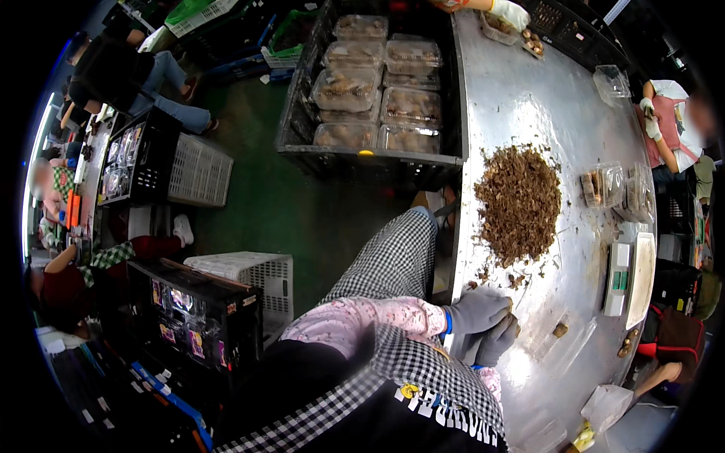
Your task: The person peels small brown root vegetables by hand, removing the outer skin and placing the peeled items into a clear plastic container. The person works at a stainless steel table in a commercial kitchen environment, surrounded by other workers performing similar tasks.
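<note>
My left hand [479, 312], in a grey glove, reaches over the metal table's near edge with its fingers curled together. Just below it my right hand [498, 341], gloved the same way, is also closed, and the two hands almost touch. Whatever lies between the fingertips is too small or hidden to name. Beyond the hands spreads a heap of brown, crumbly scraps [519, 204], with loose bits trailing toward me. To the right of my hands a clear plastic container [578, 349] lies on the table beside a small brown lump [559, 330].
A black crate [370, 157] of filled clear boxes stands left of the table. At the right are a scale [618, 279], a pale tray [642, 279] and filled clear boxes [602, 186]. Co-workers' gloved hands [510, 13] show at the far end and right.
</note>
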